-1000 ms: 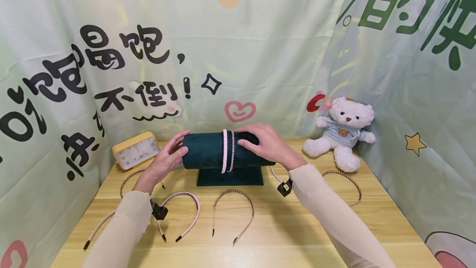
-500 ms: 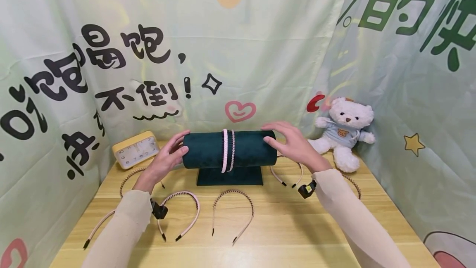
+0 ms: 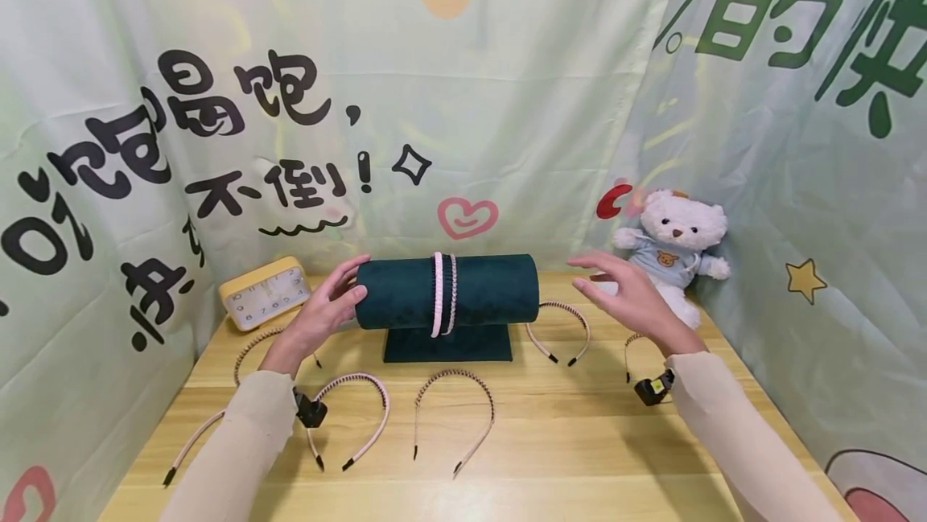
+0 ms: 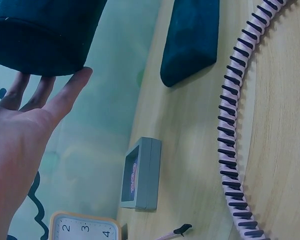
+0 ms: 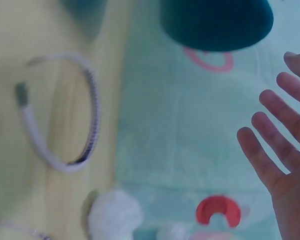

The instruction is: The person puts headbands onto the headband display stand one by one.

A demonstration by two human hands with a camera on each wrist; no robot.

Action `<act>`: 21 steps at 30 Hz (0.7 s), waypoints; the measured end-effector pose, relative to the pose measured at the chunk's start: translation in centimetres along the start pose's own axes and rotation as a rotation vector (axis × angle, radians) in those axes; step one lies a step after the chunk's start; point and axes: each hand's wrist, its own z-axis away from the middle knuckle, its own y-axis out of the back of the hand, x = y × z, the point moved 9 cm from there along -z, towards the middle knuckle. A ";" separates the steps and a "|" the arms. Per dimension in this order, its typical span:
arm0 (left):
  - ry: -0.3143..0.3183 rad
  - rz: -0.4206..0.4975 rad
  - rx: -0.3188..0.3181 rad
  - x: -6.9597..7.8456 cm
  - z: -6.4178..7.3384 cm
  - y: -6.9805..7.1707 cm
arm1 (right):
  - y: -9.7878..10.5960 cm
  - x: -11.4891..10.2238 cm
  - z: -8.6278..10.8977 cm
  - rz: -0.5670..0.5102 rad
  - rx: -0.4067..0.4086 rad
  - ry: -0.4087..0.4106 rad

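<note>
wood-grain table [image 3: 565, 466] under everything; dark green roll [image 3: 500, 290] sits mid-table on a flat base [image 3: 449, 347] in the same cloth; velvet by the look, so it should grip bands but take finger marks; step in hand reads as steadying the roll: press lightly at the end rim, keep it level, don't twist it on the base; bear [image 3: 666, 256] at back right, fluffy plush, blue top, partly behind the right hand [image 3: 632, 297]; that hand is wide, fingers spread, holding nothing, apart from the roll's right end; if it comes in, go square to the end; left hand [image 3: 315, 319] has fingertips on the roll's left end, fingers extended, no grasp; clock [image 3: 266, 294] just beside it, hard-looking, rounded yellow shell; thick band [image 3: 438, 297] and thin band [image 3: 453, 297] cross the roll's front side by side near its middle; thick one pale pink, ribbed; thin one beaded-looking; lift rather than drag if spacing needs a fix; loose on the table: pink band [image 3: 387, 405], front band [image 3: 455, 372], right band [image 3: 587, 329]; springy-looking u arcs, dark tips.
</note>
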 end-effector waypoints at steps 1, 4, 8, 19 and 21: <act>0.000 -0.002 0.001 0.0 0.0 0.0 | 0.2 0.4 0.4 0.006 0.003 -0.010; 0.001 -0.007 0.001 0.0 0.0 0.0 | 0.9 1.8 1.7 0.021 0.020 -0.044; 0.000 -0.006 0.000 0.0 0.0 0.0 | 1.8 3.2 3.3 0.019 0.048 -0.056; 0.007 0.003 0.005 0.1 0.1 0.0 | 4.3 7.7 7.7 0.014 0.099 -0.127; 0.005 0.005 0.003 0.2 0.0 0.0 | 4.5 8.6 8.5 0.011 0.103 -0.150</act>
